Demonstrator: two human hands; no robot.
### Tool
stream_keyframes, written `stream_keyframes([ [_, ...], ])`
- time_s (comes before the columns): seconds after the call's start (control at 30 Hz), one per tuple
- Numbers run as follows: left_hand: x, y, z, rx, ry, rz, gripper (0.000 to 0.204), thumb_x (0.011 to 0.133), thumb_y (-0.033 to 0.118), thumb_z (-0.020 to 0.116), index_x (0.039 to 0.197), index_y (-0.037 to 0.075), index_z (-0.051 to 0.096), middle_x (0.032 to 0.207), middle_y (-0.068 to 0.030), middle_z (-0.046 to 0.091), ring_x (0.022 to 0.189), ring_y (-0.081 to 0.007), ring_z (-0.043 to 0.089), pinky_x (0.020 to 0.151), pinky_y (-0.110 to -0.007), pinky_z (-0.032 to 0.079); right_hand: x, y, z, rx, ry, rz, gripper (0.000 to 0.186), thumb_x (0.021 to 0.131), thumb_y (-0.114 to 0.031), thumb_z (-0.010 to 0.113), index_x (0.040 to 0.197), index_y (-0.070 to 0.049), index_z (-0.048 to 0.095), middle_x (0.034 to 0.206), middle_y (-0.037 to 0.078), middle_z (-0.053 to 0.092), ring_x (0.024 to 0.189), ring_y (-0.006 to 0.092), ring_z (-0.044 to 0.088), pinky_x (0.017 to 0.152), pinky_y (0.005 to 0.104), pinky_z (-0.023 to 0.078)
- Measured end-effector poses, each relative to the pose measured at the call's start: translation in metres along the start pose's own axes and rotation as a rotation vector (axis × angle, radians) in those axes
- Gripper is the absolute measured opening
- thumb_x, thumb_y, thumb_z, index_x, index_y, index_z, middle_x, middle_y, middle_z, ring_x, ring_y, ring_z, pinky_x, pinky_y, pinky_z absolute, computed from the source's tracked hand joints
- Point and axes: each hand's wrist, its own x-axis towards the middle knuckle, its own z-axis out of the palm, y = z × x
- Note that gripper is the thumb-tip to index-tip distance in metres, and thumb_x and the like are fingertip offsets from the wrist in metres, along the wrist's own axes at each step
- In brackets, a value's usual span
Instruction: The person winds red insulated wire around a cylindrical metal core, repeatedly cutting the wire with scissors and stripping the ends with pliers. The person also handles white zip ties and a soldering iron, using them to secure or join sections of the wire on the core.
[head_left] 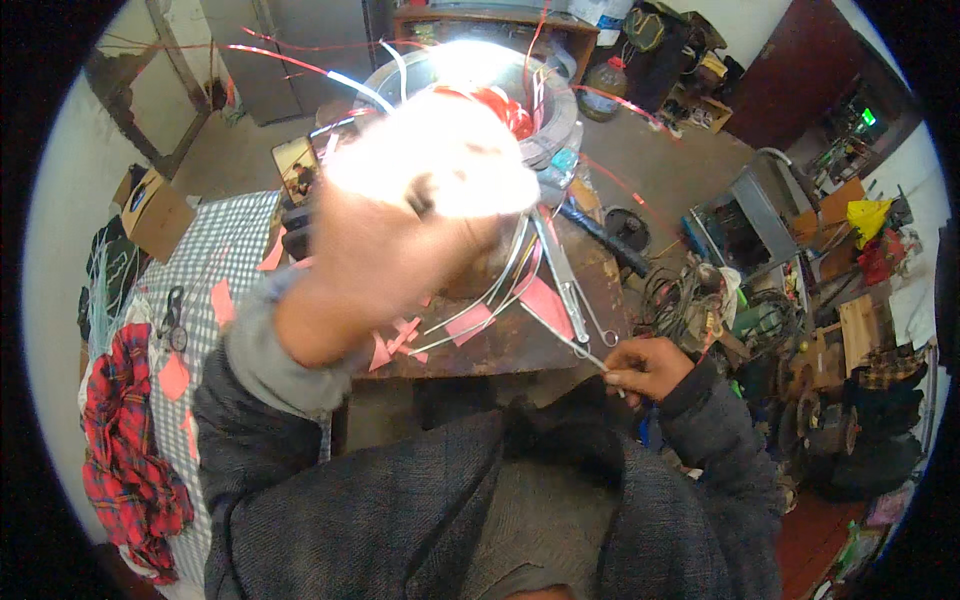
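My left hand point(400, 230) is raised close to the camera, its upper part washed out by glare. Its fingers are too bright and blurred to make out. At the table's near right corner my right hand point(648, 368) pinches the end of a thin white sleeving tube point(562, 338). Behind the left hand stands a round grey metal ring point(556, 140) with red wire coils point(508, 112) inside, partly hidden. Wires in red and white sleeving point(360, 88) stick out of it. Scissors point(562, 270) lie on the brown table point(480, 362), beside more white tubes point(478, 312).
Pink paper pieces point(545, 305) are scattered on the table. On the left, a checked cloth point(235, 235) carries a red plaid garment point(130, 440) and dark glasses point(172, 312). A phone point(296, 168) leans near the ring. Coiled cables point(680, 290) and tools clutter the right.
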Motion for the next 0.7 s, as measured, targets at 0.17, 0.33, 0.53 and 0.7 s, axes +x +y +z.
stream_keyframes([
  [0.17, 0.104, -0.059, -0.015, 0.185, 0.082, 0.088, 0.021, 0.101, 0.018, 0.062, 0.107, 0.0, 0.069, 0.087, -0.0123, 0.072, 0.07, -0.0188, 0.07, 0.063, -0.034, 0.057, -0.034, 0.046, -0.107, -0.081, 0.422, 0.049, 0.022, 0.093, -0.01, 0.075, 0.107, 0.003, 0.064, 0.085, 0.012, 0.072, 0.066, 0.0189, 0.072, 0.058, 0.0333, 0.058],
  [0.33, 0.158, -0.132, 0.039, 0.262, -0.083, -0.076, 0.02, 0.1, 0.021, 0.065, 0.101, 0.001, 0.069, 0.074, -0.0066, 0.067, 0.058, -0.0143, 0.062, 0.053, -0.032, 0.051, -0.073, 0.007, -0.197, 0.042, 0.699, -0.183, 0.019, 0.094, -0.005, 0.071, 0.108, 0.004, 0.062, 0.09, 0.016, 0.072, 0.078, 0.0254, 0.075, 0.068, 0.0385, 0.064],
  [0.53, 0.171, -0.138, 0.067, -0.196, -0.113, -0.458, 0.02, 0.107, 0.02, 0.055, 0.106, 0.001, 0.062, 0.077, -0.0057, 0.067, 0.052, -0.0101, 0.057, 0.049, -0.027, 0.047, -0.101, -0.122, -0.207, -0.143, 0.795, -0.479, 0.015, 0.096, -0.008, 0.068, 0.103, 0.002, 0.06, 0.09, 0.013, 0.071, 0.078, 0.0229, 0.074, 0.067, 0.0357, 0.062],
  [0.7, 0.195, -0.076, 0.054, -0.246, 0.068, -0.173, 0.025, 0.108, 0.024, 0.053, 0.109, 0.001, 0.061, 0.074, -0.004, 0.063, 0.055, -0.009, 0.055, 0.054, -0.025, 0.047, -0.099, -0.231, -0.191, -0.222, 0.841, -0.906, 0.015, 0.098, -0.011, 0.066, 0.105, 0.001, 0.06, 0.091, 0.013, 0.072, 0.076, 0.0222, 0.074, 0.071, 0.0334, 0.062],
])
